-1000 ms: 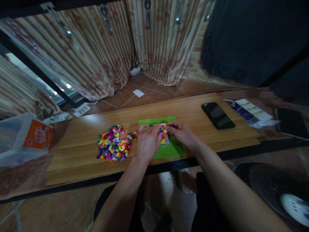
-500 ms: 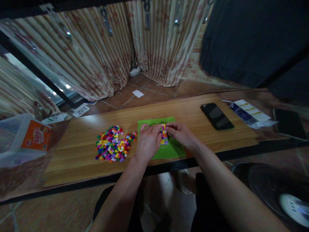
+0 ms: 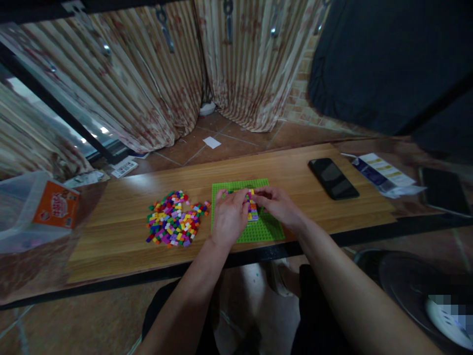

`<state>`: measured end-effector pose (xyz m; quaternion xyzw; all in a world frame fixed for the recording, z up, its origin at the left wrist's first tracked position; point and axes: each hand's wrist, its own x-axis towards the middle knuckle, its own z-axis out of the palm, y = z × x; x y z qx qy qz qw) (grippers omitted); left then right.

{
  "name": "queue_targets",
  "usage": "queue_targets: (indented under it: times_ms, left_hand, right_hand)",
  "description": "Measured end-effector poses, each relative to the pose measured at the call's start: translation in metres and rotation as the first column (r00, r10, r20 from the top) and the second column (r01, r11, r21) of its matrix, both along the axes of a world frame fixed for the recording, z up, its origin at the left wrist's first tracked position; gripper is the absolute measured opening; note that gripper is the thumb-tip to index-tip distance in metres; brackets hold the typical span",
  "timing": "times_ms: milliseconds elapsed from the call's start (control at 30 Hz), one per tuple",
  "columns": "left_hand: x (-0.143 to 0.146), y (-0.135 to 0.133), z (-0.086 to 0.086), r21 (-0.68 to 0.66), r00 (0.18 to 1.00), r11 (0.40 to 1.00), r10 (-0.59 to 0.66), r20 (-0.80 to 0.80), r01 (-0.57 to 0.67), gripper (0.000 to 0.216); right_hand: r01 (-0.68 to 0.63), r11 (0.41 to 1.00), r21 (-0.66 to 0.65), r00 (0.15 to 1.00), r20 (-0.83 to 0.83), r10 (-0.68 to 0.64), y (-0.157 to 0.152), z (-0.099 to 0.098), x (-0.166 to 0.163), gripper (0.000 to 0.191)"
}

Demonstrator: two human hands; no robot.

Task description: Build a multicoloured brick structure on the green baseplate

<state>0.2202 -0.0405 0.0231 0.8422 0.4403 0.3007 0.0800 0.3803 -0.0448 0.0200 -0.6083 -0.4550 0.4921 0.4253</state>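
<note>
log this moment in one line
left hand: over multicoloured plastic brick block | right hand: at block's right edge | under block: green studded plastic baseplate | left of baseplate: loose multicoloured brick pile

Dim overall | bright window [image 3: 96, 132] far left | sheen on tabletop [image 3: 140, 190], left | far right dark | edges stretched | near-right corner pixelated

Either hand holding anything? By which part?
Can't tell. The left hand covers part of the multicolored brick build on the green studded baseplate; the right hand is at the build's right edge; any grip is hidden.
</note>
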Motion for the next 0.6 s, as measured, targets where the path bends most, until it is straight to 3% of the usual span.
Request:
queue_targets:
  times_ms: [600]
  left_hand:
    - [0.003,-0.005,-0.008,0.021,0.999,0.999,0.044,0.015,-0.045,0.031]
  right_hand:
    - [0.021,0.997,0.074,0.983,0.182,-0.034,0.009,-0.023,-0.004,0.029]
